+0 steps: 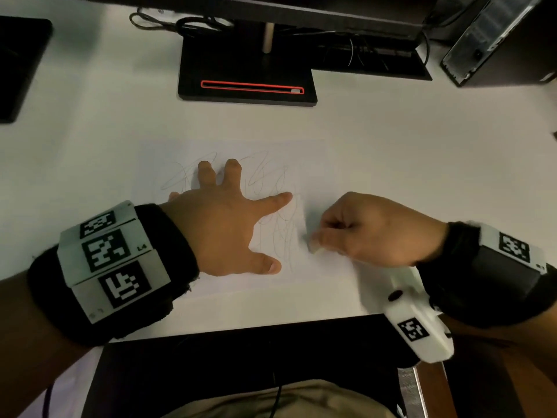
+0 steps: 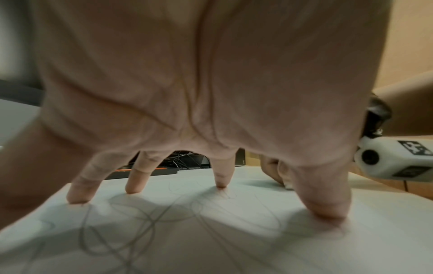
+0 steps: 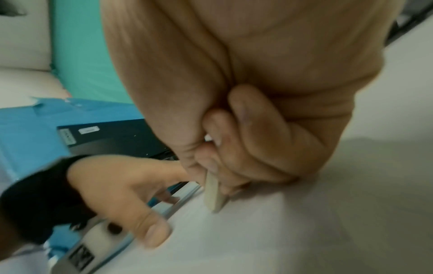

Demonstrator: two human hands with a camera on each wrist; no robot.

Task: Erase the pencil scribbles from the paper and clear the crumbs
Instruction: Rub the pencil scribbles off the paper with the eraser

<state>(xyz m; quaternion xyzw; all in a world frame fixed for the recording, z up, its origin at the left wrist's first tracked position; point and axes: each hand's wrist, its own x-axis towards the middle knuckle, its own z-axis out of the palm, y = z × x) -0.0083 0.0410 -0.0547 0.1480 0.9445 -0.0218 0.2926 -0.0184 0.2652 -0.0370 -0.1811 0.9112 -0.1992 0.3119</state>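
A white sheet of paper (image 1: 168, 164) with thin grey pencil scribbles (image 1: 280, 230) lies on the white desk. My left hand (image 1: 223, 218) is spread flat on the sheet, fingertips (image 2: 221, 183) pressing down among the scribbles (image 2: 140, 218). My right hand (image 1: 370, 230) is curled, pinching a small pale eraser (image 1: 315, 246) whose tip touches the paper by its right edge. In the right wrist view the eraser (image 3: 212, 192) sticks out below the thumb and curled fingers, its end on the paper. Crumbs are too small to make out.
A black monitor base (image 1: 247, 76) with a red-rimmed slot stands behind the paper, cables (image 1: 180, 24) beyond it. A black box (image 1: 497, 40) sits at the back right, a dark pad (image 1: 21, 64) at the back left. The desk's front edge (image 1: 241, 324) is near my wrists.
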